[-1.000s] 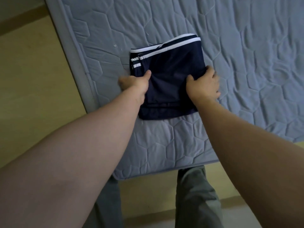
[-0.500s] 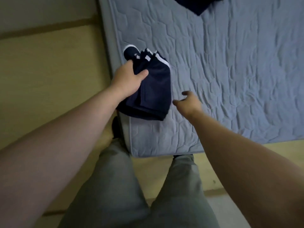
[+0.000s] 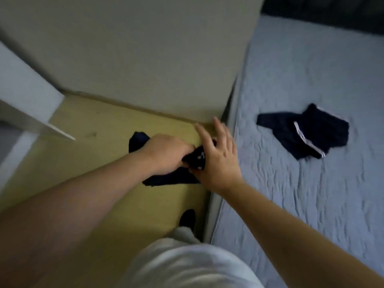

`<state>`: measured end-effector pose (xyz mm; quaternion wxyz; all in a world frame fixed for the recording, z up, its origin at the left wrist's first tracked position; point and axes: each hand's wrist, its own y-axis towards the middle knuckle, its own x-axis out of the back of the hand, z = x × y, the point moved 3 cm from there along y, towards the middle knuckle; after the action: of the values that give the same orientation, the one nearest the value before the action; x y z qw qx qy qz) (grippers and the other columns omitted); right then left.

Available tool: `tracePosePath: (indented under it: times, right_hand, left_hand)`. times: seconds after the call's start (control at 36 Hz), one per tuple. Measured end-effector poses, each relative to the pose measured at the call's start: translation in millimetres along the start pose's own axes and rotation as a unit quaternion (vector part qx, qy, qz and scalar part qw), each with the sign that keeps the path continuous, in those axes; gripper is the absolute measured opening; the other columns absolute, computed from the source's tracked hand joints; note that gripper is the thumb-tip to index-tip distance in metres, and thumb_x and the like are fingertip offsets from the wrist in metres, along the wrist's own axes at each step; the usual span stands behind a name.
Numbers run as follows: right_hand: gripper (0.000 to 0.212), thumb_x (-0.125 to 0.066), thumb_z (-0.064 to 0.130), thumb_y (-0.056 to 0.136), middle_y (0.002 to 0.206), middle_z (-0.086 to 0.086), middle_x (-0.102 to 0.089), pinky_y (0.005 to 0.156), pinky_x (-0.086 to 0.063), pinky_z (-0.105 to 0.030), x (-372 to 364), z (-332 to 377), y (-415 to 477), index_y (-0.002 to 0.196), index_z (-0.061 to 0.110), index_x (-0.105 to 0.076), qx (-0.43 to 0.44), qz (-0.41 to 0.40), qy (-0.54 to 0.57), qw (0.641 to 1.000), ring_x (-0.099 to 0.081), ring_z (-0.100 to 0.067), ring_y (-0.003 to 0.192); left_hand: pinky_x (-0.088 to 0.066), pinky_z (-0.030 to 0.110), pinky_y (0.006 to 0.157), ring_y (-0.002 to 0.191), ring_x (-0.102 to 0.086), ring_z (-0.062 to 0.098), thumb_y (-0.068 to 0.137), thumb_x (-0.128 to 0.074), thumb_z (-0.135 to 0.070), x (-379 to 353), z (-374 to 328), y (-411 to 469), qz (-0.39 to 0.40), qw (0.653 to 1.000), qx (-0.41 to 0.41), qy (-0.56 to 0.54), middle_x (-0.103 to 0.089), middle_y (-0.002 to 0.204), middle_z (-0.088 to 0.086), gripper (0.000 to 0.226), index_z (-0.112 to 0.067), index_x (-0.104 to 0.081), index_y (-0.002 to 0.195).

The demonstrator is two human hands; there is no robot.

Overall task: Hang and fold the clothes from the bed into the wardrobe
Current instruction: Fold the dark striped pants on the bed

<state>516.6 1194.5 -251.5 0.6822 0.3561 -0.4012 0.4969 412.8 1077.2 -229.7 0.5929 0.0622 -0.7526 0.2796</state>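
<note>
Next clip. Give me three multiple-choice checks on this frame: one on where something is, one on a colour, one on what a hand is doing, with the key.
1. Where does the striped garment lie?
A) on the mattress
B) on the floor
C) on a hanger

2. What colour are its stripes?
A) red
B) white
C) yellow

3. What is the left hand doing?
A) hanging empty
B) lying flat on the bed
C) gripping the folded garment

Key: 1 A, it lies on the quilted surface; 2 B, white bands run across dark navy cloth; 3 C, its fingers curl round the dark bundle above the floor.
</note>
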Motion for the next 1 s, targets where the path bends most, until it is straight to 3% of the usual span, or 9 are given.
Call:
tracePosePath:
  times: [0.17,0.22,0.31,0.36,0.47,0.58,0.75,0.86,1.0]
  right_hand:
    - [0.046,-0.054,0.059,0.084,0.141,0.000,-0.050,0.119,-0.015,-0.053,2,93,30,0.114,0.024,-0.056,0.147,0.148,-0.104,0.972,-0.022,-0.031,0.148]
    - [0.028,-0.055,0.053,0.082,0.102,0.005,-0.061,0.111,-0.030,-0.046,11,131,38,0.095,0.029,-0.049,0.187,0.156,-0.119,0.963,-0.049,-0.027,0.119]
    - [0.023,-0.057,0.041,0.081,0.068,0.008,-0.046,0.067,-0.036,-0.030,26,187,49,0.080,0.029,-0.037,0.229,0.164,-0.108,0.954,-0.046,-0.018,0.069]
    - [0.027,-0.058,0.037,0.080,0.066,0.007,-0.046,0.053,-0.025,-0.026,33,222,55,0.074,0.028,-0.032,0.264,0.179,-0.114,0.941,-0.041,-0.014,0.059]
    - [0.033,-0.062,0.042,0.076,0.070,0.006,-0.049,0.054,-0.044,-0.028,39,285,68,0.071,0.028,-0.032,0.321,0.211,-0.137,0.913,-0.048,-0.015,0.061]
    - [0.034,-0.063,0.048,0.075,0.070,0.009,-0.050,0.049,-0.038,-0.024,36,358,75,0.072,0.029,-0.035,0.384,0.216,-0.128,0.888,-0.049,-0.010,0.059]
    - [0.033,-0.061,0.049,0.074,0.066,0.012,-0.044,0.048,-0.021,-0.022,11,481,87,0.069,0.032,-0.034,0.478,0.169,-0.131,0.852,-0.037,-0.004,0.056]
    - [0.033,-0.062,0.050,0.076,0.069,0.011,-0.045,0.048,-0.023,-0.022,-19,564,117,0.073,0.033,-0.034,0.513,0.181,-0.137,0.828,-0.041,-0.005,0.056]
    - [0.032,-0.067,0.052,0.079,0.076,0.011,-0.050,0.053,-0.036,-0.026,-54,665,171,0.079,0.034,-0.040,0.511,0.205,-0.111,0.828,-0.050,-0.010,0.066]
  left_hand:
    - [-0.039,0.032,0.056,0.070,-0.053,0.013,0.089,-0.064,-0.039,22,50,-96,-0.050,0.995,0.088,-0.010,-0.057,0.079,-0.013,0.020,-0.036,-0.044,0.086]
    - [-0.042,0.032,0.058,0.074,-0.058,0.014,0.085,-0.068,-0.032,25,65,-133,-0.076,0.985,0.151,-0.029,-0.062,0.087,-0.012,0.024,-0.034,-0.046,0.094]
    - [-0.045,0.032,0.058,0.079,-0.059,0.015,0.079,-0.067,-0.020,26,85,-194,-0.098,0.964,0.239,-0.053,-0.062,0.093,-0.008,0.035,-0.029,-0.049,0.109]
    - [-0.049,0.031,0.065,0.083,-0.059,0.014,0.081,-0.065,-0.020,26,99,-240,-0.108,0.946,0.290,-0.095,-0.061,0.096,-0.010,0.034,-0.030,-0.053,0.111]
    - [-0.044,0.021,0.070,0.096,-0.060,0.005,0.089,-0.065,-0.031,30,129,-328,-0.147,0.917,0.344,-0.138,-0.065,0.106,-0.020,0.030,-0.040,-0.060,0.117]
    - [-0.046,0.022,0.072,0.097,-0.062,0.007,0.085,-0.066,-0.033,36,156,-390,-0.190,0.901,0.371,-0.121,-0.066,0.106,-0.019,0.033,-0.040,-0.060,0.116]
    - [-0.051,0.034,0.092,0.111,-0.054,0.003,0.061,-0.077,-0.061,40,214,-447,-0.230,0.869,0.389,-0.200,-0.051,0.129,-0.025,0.094,-0.042,-0.034,0.142]
    - [-0.049,0.027,0.086,0.109,-0.057,0.006,0.078,-0.077,-0.048,33,288,-483,-0.246,0.857,0.399,-0.212,-0.057,0.125,-0.017,0.068,-0.038,-0.044,0.137]
    - [-0.035,0.011,0.062,0.079,-0.053,-0.007,0.085,-0.073,-0.045,50,392,-540,-0.258,0.848,0.417,-0.202,-0.053,0.087,-0.026,0.024,-0.046,-0.049,0.088]
